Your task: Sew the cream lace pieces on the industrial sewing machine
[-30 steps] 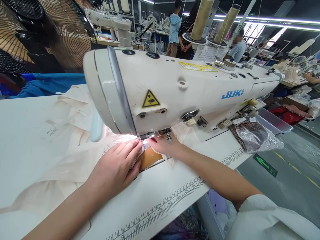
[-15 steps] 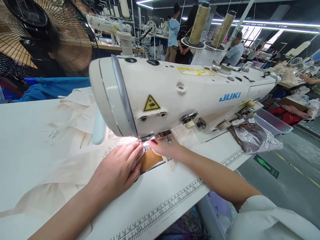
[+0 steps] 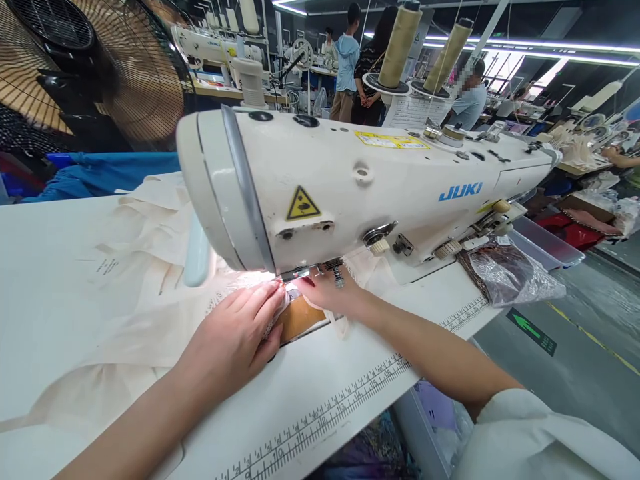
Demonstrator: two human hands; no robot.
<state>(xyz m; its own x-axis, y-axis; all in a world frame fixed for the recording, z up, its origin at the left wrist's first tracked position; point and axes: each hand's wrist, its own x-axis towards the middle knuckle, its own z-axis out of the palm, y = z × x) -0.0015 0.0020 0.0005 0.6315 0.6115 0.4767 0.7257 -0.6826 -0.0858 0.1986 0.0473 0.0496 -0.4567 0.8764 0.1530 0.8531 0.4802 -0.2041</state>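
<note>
A white sewing machine (image 3: pixel 325 173) stretches across the table. Beneath its head, beside the lit needle area, my left hand (image 3: pixel 240 327) presses on cream lace-trimmed fabric (image 3: pixel 145 327), its fingers together and the cloth edge between them and the thumb. My right hand (image 3: pixel 330 291) reaches under the machine arm from the right, fingers closed at the same cloth close to the presser foot (image 3: pixel 295 274). Its fingertips are partly hidden by the machine, and a strip of cloth hangs below the wrist. The fabric spreads in loose folds over the table to the left.
A pale blue rounded object (image 3: pixel 197 257) stands behind the needle area. Ruler markings (image 3: pixel 320 427) run along the table's front edge. At right lies a plastic bag (image 3: pixel 525 273) beside a clear bin (image 3: pixel 545 241). A large fan (image 3: pixel 100 73) stands back left; thread cones (image 3: pixel 400 47) rise behind.
Both hands stay at almost the same place by the needle. The view has shifted very slightly; no clear movement of the fabric shows.
</note>
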